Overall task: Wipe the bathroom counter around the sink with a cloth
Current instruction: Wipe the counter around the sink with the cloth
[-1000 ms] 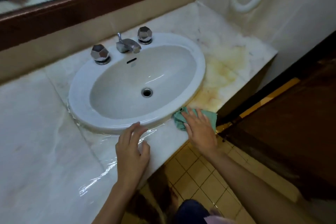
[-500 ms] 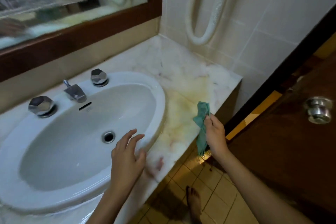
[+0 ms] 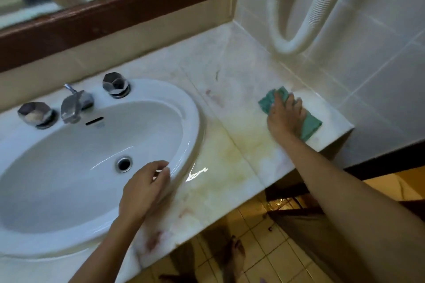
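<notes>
A white oval sink [image 3: 188, 108] is set into a pale marble counter [image 3: 232, 158] with yellowish stains to the sink's right. My right hand [image 3: 285, 115] presses a green cloth [image 3: 310, 125] flat on the counter's far right end, close to the tiled wall. My left hand [image 3: 145, 188] rests on the sink's front right rim, fingers curled, with nothing in it.
A chrome faucet [image 3: 74, 104] with two faceted knobs [image 3: 116, 85] stands at the back of the sink. A wood-framed mirror [image 3: 115, 14] runs above. A white ribbed hose [image 3: 299, 37] hangs on the tiled wall at right. Yellow floor tiles [image 3: 259, 259] and my bare foot lie below.
My right hand has brought the cloth from hanging in the air by the counter's edge down flat onto the counter's far right corner. The left hand stayed at the sink rim.
</notes>
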`<state>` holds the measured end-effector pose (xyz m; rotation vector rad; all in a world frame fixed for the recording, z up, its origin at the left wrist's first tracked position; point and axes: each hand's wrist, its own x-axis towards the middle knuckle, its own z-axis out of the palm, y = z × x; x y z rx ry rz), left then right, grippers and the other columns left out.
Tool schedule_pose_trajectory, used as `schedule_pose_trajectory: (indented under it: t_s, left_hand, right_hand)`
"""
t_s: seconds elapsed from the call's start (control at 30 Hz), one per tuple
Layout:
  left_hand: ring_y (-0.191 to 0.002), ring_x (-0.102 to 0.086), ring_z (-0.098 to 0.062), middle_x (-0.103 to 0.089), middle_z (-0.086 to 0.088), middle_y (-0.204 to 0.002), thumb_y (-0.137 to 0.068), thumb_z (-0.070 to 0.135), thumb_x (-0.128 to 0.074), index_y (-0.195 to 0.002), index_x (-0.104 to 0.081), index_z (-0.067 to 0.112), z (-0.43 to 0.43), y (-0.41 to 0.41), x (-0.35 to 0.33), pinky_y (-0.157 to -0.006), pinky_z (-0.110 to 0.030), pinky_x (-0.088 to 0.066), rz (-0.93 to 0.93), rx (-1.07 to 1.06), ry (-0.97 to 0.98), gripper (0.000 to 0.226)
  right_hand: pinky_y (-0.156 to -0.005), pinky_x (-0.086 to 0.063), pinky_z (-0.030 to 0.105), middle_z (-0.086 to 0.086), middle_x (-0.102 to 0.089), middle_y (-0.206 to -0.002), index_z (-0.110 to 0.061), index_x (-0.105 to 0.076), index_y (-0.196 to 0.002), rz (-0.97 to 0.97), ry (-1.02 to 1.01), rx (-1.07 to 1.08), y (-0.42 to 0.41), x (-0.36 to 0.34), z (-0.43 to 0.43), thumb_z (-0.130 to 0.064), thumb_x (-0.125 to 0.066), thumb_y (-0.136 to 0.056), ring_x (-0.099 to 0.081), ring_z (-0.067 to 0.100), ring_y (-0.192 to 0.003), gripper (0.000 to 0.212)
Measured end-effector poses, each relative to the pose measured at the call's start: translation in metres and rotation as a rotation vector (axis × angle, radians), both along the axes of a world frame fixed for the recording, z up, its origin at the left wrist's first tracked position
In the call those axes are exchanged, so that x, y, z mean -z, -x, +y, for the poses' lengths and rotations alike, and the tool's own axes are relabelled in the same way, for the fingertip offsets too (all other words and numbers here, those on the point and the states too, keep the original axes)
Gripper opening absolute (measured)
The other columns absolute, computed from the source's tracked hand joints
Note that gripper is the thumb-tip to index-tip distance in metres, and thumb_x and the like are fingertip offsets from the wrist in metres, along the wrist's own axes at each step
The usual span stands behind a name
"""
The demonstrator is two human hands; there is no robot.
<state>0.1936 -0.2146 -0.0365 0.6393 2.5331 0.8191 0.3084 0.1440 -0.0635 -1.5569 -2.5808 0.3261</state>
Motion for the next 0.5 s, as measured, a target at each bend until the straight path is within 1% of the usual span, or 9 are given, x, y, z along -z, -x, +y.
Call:
schedule_pose_trajectory:
  t_s: [0.07,0.17,0.23,0.4,0.43,0.5]
  left_hand:
    - [-0.091,-0.053,0.014,-0.062,0.025,-0.102,-0.083,0.057,-0.038,-0.104,-0.058,0.046,0.003,-0.002,-0.002,-0.073,-0.023,-0.038,-0.007,-0.010,0.008,0.030]
    - [-0.093,-0.052,0.015,-0.061,0.026,-0.102,-0.084,0.055,-0.040,-0.105,-0.060,0.044,0.002,-0.003,-0.003,-0.074,-0.016,-0.037,-0.013,-0.021,0.007,0.032]
    - [-0.093,-0.053,0.014,-0.062,0.027,-0.101,-0.084,0.055,-0.041,-0.104,-0.060,0.045,0.003,-0.003,-0.004,-0.074,-0.015,-0.037,-0.015,-0.029,-0.002,0.029]
    - [-0.092,-0.057,0.009,-0.064,0.026,-0.100,-0.081,0.056,-0.044,-0.104,-0.063,0.044,0.002,-0.004,-0.007,-0.076,-0.022,-0.041,-0.062,-0.083,-0.010,0.032]
    - [-0.092,-0.058,0.009,-0.065,0.026,-0.099,-0.080,0.057,-0.044,-0.103,-0.064,0.044,0.002,-0.005,-0.007,-0.076,-0.023,-0.041,-0.070,-0.096,-0.009,0.032]
    - [-0.091,-0.058,0.008,-0.065,0.026,-0.096,-0.079,0.056,-0.045,-0.099,-0.064,0.045,0.004,-0.005,-0.007,-0.072,-0.022,-0.040,-0.087,-0.108,0.007,0.030]
  right_hand:
    - [-0.114,-0.008,0.051,0.013,-0.014,-0.159,-0.029,-0.018,-0.149,-0.016,0.026,-0.074,0.024,0.002,0.000,-0.034,-0.028,-0.100,-0.009,0.036,-0.145,0.050]
    - [-0.115,-0.004,0.051,0.013,-0.012,-0.160,-0.030,-0.016,-0.150,-0.026,0.027,-0.224,0.052,0.004,-0.024,-0.040,-0.021,-0.100,-0.007,0.035,-0.145,0.051]
    - [-0.115,-0.001,0.049,0.011,-0.009,-0.161,-0.031,-0.011,-0.152,-0.033,0.049,-0.314,0.055,0.006,-0.050,-0.043,-0.018,-0.100,-0.005,0.033,-0.146,0.053]
    - [-0.116,-0.003,0.050,0.010,-0.009,-0.161,-0.030,-0.009,-0.152,-0.045,0.061,-0.494,0.016,0.001,-0.132,-0.044,-0.020,-0.100,-0.006,0.034,-0.146,0.056]
    - [-0.116,-0.002,0.050,0.009,-0.007,-0.161,-0.031,-0.007,-0.153,-0.056,0.073,-0.545,0.003,-0.001,-0.145,-0.045,-0.020,-0.100,-0.004,0.033,-0.147,0.056]
    - [-0.117,0.004,0.051,0.003,0.002,-0.162,-0.036,0.001,-0.152,-0.099,0.101,-0.615,-0.024,-0.004,-0.152,-0.048,-0.015,-0.100,0.006,0.029,-0.148,0.056]
